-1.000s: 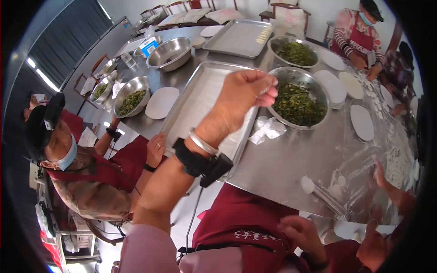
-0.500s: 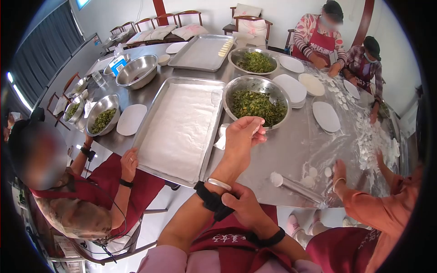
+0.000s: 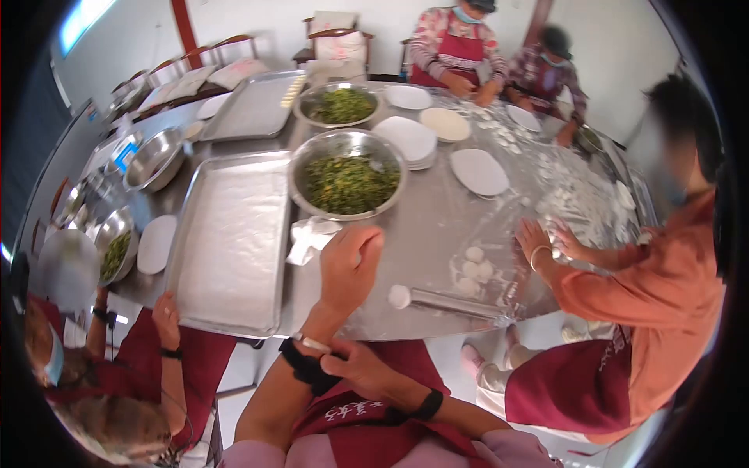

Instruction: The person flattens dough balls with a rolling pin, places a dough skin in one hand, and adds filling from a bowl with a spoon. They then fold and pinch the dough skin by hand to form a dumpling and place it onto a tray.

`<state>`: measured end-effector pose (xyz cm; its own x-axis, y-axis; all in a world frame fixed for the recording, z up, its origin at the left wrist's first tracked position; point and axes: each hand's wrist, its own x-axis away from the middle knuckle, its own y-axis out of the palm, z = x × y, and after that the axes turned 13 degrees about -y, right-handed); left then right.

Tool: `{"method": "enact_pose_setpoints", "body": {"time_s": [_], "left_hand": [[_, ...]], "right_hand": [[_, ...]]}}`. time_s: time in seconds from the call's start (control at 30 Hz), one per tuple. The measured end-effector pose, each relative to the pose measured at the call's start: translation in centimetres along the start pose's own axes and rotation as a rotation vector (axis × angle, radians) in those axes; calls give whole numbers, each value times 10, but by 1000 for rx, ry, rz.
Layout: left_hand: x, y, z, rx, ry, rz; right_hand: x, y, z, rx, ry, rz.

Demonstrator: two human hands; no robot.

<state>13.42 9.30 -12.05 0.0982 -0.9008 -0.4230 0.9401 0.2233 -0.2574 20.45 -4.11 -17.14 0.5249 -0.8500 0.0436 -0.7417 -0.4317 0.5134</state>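
Note:
My left hand (image 3: 349,265) is raised near the table's front edge, its fingers curled into a loose fist with nothing showing in it. On that wrist are a silver bangle (image 3: 312,343) and a black wristband (image 3: 308,373). My right hand (image 3: 363,369) reaches across and grips the black wristband beside the bangle; its fingertips are partly hidden. Just beyond my left hand stands a steel bowl (image 3: 395,189) of chopped green filling (image 3: 347,183). A crumpled white cloth or tissue (image 3: 310,240) lies near its base.
A large metal tray (image 3: 234,242) lies to the left, with a person's hand (image 3: 165,320) at its edge. A film-wrapped roll (image 3: 460,304) and dough pieces (image 3: 472,273) lie to the right, near a co-worker's hands (image 3: 538,242). White plates (image 3: 406,136) stand beyond.
The view has swung right, bringing the co-worker in orange further in. My left hand has turned, its fingers now curled away from view. My right hand still holds the wristband.

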Motion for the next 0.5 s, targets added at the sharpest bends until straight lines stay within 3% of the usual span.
{"method": "enact_pose_setpoints", "body": {"time_s": [0.07, 0.17, 0.27, 0.43, 0.5], "left_hand": [[13, 8, -11, -2, -40, -85], [38, 28, -32, 169, -185, -217], [58, 36, -30, 347, -372, -511], [71, 56, -34, 234, -461, -539], [76, 61, -39, 249, -500, -520]], "right_hand": [[8, -11, -7, 248, -21, -36], [24, -55, -11, 588, -164, 76], [39, -108, -64, 901, -108, 219], [54, -228, -89, 1674, -296, 530], [54, -254, -86, 1778, -265, 494]]}}
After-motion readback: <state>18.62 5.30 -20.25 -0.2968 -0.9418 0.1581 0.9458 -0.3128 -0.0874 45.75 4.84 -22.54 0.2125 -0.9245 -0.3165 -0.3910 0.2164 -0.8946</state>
